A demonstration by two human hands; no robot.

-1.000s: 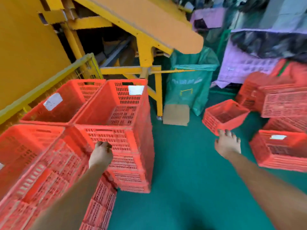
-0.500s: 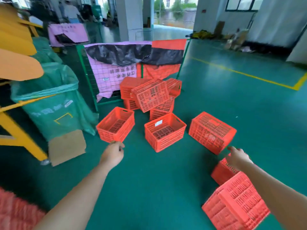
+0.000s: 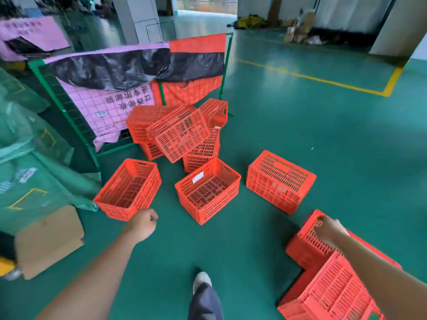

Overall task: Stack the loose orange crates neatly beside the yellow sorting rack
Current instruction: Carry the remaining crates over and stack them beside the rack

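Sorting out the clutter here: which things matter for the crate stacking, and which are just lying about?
Job:
upright orange plastic crates
overturned orange crate
tumbled orange crate pile
crate under right hand

Lying about:
flat brown cardboard
green woven sack
green wire fence

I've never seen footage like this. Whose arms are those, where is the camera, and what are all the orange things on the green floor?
There is no machine: a person wears a wide-angle camera on the head, looking forward and down. The left hand is loosely curled and holds nothing. The right hand rests on the rim of an orange crate at lower right; whether it has closed a grip is unclear. On the green floor two crates stand open side up, one lies overturned, and more lie jumbled in a pile against a wire fence.
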